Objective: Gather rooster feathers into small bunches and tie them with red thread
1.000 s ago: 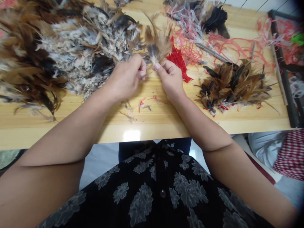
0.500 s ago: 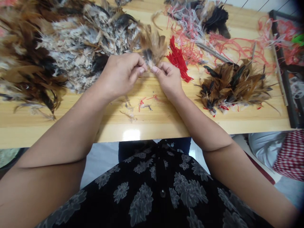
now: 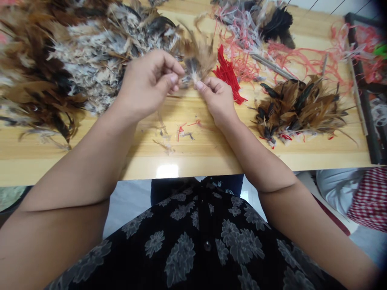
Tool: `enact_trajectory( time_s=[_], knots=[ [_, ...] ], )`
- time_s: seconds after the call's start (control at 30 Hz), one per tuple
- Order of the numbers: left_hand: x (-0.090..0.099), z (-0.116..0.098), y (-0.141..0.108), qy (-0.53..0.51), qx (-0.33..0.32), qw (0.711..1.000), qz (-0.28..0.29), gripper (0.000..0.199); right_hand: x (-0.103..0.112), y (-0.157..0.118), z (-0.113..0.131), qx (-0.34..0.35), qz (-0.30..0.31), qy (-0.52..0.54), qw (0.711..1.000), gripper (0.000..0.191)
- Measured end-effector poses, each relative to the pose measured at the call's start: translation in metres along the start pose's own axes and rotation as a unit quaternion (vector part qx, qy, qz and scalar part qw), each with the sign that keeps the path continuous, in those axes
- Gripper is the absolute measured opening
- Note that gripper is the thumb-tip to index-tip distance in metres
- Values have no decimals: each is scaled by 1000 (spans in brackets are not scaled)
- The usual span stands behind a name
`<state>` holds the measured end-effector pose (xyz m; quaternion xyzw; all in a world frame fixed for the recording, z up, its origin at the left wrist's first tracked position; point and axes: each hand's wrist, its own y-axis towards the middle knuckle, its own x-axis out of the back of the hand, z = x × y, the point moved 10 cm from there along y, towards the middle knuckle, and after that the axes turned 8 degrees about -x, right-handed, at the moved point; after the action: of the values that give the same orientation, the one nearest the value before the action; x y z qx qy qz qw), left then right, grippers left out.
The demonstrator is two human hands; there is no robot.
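A loose feather pile (image 3: 90, 60) is spreading at ten o'clock from the left hand (image 3: 149, 84), whose fingers are curling nearly closed; what they are gripping, if anything, I cannot tell. The right hand (image 3: 220, 98) is pinching a small feather bunch (image 3: 198, 66) at its base, fingertips closed, above the worktop (image 3: 205, 151). Red strands (image 3: 228, 74) are lying at its one o'clock, a brown feather bundle (image 3: 299, 104) at three.

Bare tabletop (image 3: 208, 149) is lying open along the near edge, with only red and grey scraps (image 3: 185, 135) littering it. The large feather pile (image 3: 90, 60) is blocking the left side; the brown feather cluster (image 3: 299, 106) is obstructing the right. Behind, pink strands (image 3: 302, 60) are sprawling up to what is probably a dark frame (image 3: 359, 88).
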<state>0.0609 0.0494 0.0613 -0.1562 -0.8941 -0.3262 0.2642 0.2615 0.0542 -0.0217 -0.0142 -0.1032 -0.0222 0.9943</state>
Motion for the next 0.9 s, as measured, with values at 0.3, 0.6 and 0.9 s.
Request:
enact_trajectory(
  time_s=[0.3, 0.6, 0.9],
  knots=[
    [46, 0, -5, 334, -23, 940, -71, 30, 12, 0, 4, 18, -48, 26, 998, 64],
    [-10, 62, -6, 231, 7, 972, 43, 16, 13, 3, -2, 27, -50, 24, 998, 54],
    [-23, 70, -3, 34, 62, 998, -4, 42, 13, 8, -10, 48, -33, 2, 998, 55]
  ],
)
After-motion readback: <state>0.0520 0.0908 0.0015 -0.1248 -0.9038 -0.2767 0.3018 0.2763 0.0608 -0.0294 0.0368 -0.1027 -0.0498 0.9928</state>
